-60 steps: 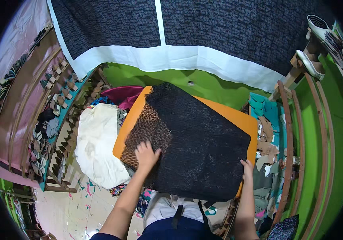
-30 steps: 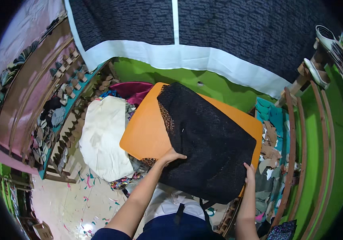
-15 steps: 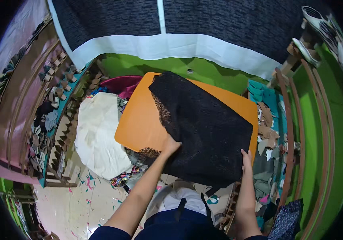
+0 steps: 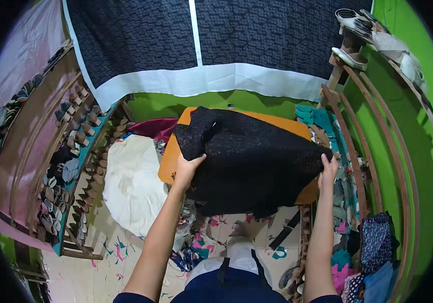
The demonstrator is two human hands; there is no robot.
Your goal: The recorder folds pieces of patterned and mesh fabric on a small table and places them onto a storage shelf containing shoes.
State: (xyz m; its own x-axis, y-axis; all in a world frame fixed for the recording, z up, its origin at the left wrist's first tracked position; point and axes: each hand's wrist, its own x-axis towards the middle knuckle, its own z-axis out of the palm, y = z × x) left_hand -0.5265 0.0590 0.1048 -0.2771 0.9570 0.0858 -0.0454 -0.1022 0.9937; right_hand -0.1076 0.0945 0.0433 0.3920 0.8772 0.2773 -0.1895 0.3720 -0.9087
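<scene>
A piece of black lace fabric point(image 4: 246, 166) is stretched between my hands over an orange tabletop point(image 4: 172, 166). My left hand point(image 4: 187, 169) is closed on the fabric's left side, its thumb lying over the cloth. At the right, my right hand point(image 4: 328, 169) pinches the fabric's corner just past the table's edge. The cloth's near edge hangs below the tabletop's front, and a lacy fold bunches at its upper left. Most of the tabletop is hidden beneath the cloth.
Cream cloth point(image 4: 133, 184) lies left of the table, with maroon fabric point(image 4: 153, 126) behind it. Wooden racks holding shoe parts point(image 4: 82, 136) stand at the left. Fabric scraps point(image 4: 345, 197) fill the right side beside wooden rails point(image 4: 388, 136). Coloured offcuts point(image 4: 120, 250) litter the floor.
My right hand has moved up and slightly right, pulling the fabric's corner outward. My left hand has shifted up and left, now gripping the cloth. The camera view has also shifted.
</scene>
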